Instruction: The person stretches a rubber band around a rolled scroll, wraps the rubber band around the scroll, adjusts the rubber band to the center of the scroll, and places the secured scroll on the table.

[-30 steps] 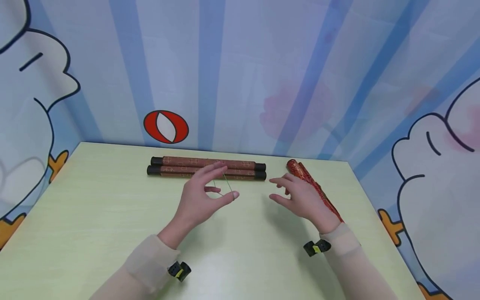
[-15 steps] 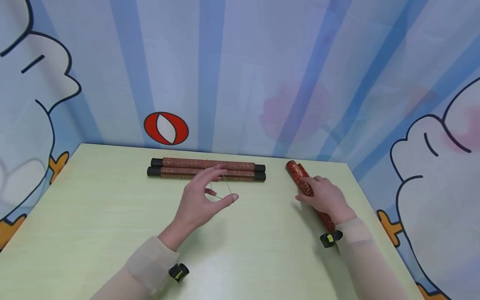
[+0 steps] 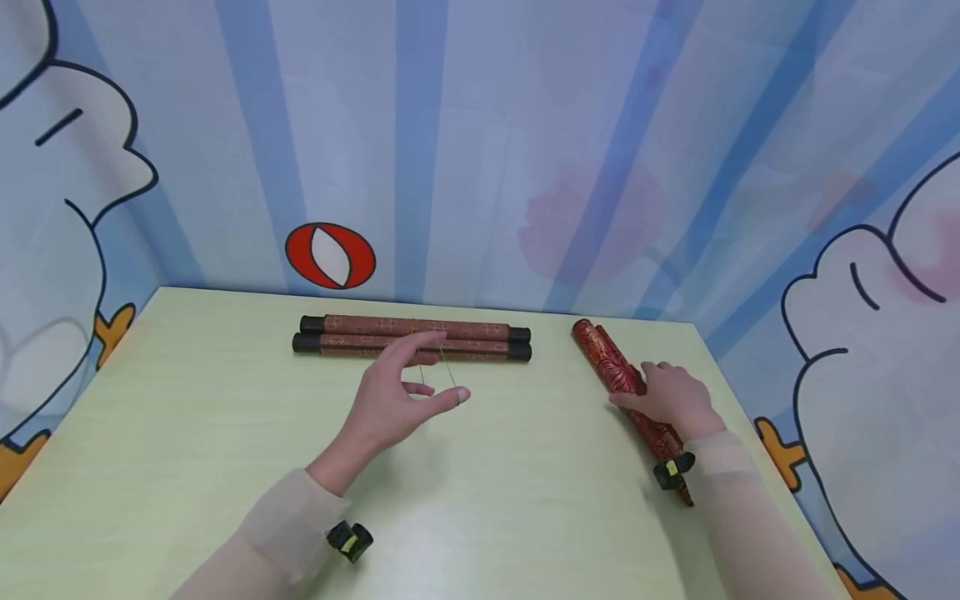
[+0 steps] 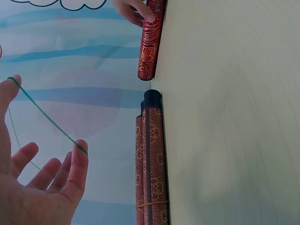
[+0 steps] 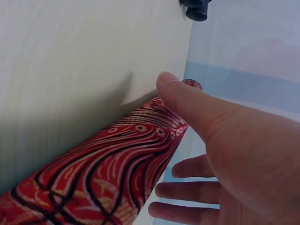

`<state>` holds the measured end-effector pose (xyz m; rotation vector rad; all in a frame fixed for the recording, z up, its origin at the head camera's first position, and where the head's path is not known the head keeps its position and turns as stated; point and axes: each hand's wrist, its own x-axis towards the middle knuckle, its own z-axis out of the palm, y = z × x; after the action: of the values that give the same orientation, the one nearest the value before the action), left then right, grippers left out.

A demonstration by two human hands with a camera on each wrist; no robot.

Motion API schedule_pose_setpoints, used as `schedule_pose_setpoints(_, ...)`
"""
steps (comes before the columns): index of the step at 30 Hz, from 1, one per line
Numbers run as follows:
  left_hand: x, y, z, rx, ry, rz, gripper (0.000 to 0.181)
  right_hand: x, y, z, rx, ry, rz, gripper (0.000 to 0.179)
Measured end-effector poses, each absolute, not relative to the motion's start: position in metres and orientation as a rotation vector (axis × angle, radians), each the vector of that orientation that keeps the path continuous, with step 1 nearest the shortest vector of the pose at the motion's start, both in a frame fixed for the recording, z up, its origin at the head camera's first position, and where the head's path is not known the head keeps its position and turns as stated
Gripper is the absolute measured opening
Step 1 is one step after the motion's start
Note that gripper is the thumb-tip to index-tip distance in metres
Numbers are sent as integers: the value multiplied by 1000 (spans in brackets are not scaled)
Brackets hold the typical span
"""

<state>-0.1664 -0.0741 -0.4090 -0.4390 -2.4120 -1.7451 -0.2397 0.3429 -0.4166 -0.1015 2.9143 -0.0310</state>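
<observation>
My left hand [image 3: 390, 400] is raised over the middle of the table, thumb and fingers spread apart. A thin green rubber band [image 4: 47, 116] is stretched round the thumb and fingers. At the right, my right hand [image 3: 675, 400] lies over two red patterned rolls [image 3: 611, 362] set side by side at a slant. Its thumb [image 5: 176, 91] rests along the near roll. In the right wrist view the other fingers [image 5: 187, 191] are extended on the far side, with a gap to the roll.
Two brown scrolls [image 3: 416, 343] with black ends lie together along the back of the pale table [image 3: 225, 400]. A thin band [image 4: 152, 204] runs round them. A printed cloth backdrop [image 3: 465, 150] stands behind the table.
My right hand has moved right and down onto the red rolls, its fingers then shifting to their right side. The left hand stays nearly in place with the rubber band.
</observation>
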Motion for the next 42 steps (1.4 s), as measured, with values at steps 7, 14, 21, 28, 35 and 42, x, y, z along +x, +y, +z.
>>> schedule_pose_setpoints(7,-168,-77,-408,-394,-2449,-1813,75,-241,343,-415,-32,2871,-1,93)
schedule_pose_setpoints(14,-168,-77,-406,-401,-2456,-1797,74,-241,345,-419,3,2846,2,92)
schedule_pose_setpoints(21,-168,-77,-407,-405,-2463,-1776,72,-242,348,-423,-10,2857,-1,88)
schedule_pose_setpoints(28,-167,-78,-407,-414,-2464,-1754,71,-240,352,-421,0,2867,-57,80)
schedule_pose_setpoints(35,-167,-77,-409,-431,-2462,-1736,68,-242,353,-423,-8,2866,-111,67)
schedule_pose_setpoints(42,-166,-77,-408,-423,-2473,-1719,69,-244,355,-424,-31,2906,-154,60)
